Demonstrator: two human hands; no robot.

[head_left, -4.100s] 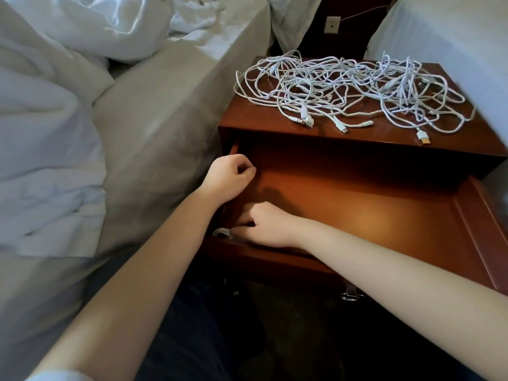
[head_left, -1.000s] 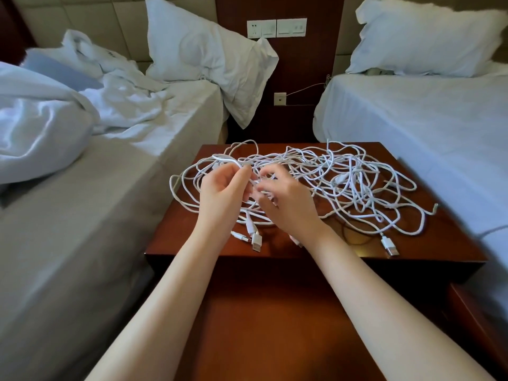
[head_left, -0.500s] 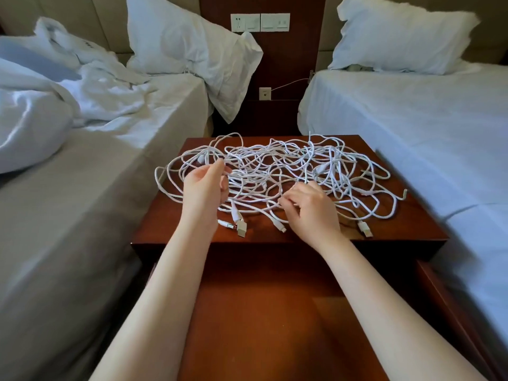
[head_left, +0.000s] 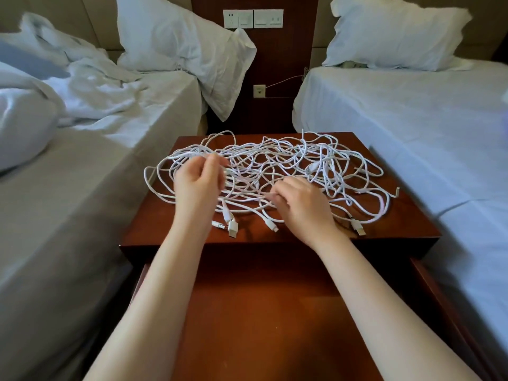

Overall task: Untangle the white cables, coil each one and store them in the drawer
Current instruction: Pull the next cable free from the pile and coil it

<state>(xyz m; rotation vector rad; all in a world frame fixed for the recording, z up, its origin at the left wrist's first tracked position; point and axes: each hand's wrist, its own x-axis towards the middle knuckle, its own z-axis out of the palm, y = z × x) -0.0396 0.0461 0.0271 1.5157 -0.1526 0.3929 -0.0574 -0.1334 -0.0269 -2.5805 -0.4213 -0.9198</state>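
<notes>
A tangle of white cables (head_left: 277,166) is spread over the top of the wooden nightstand (head_left: 170,229), with several plug ends (head_left: 231,229) lying near its front edge. My left hand (head_left: 196,185) is raised over the left side of the tangle, fingers curled and pinching strands there; it is slightly blurred. At the middle front of the pile, my right hand (head_left: 302,207) has its fingertips closed on a strand. Below my forearms the drawer (head_left: 261,312) stands pulled out, its floor bare where it shows.
An unmade bed (head_left: 82,174) with a rumpled duvet lies close on the left, and a made bed (head_left: 426,138) is close on the right. Behind the nightstand a wooden panel carries switches (head_left: 253,19) and a socket (head_left: 259,90).
Since four seconds ago both hands left the drawer and came up to the cable pile. In the last second my right hand moved right, away from my left, which rose a little.
</notes>
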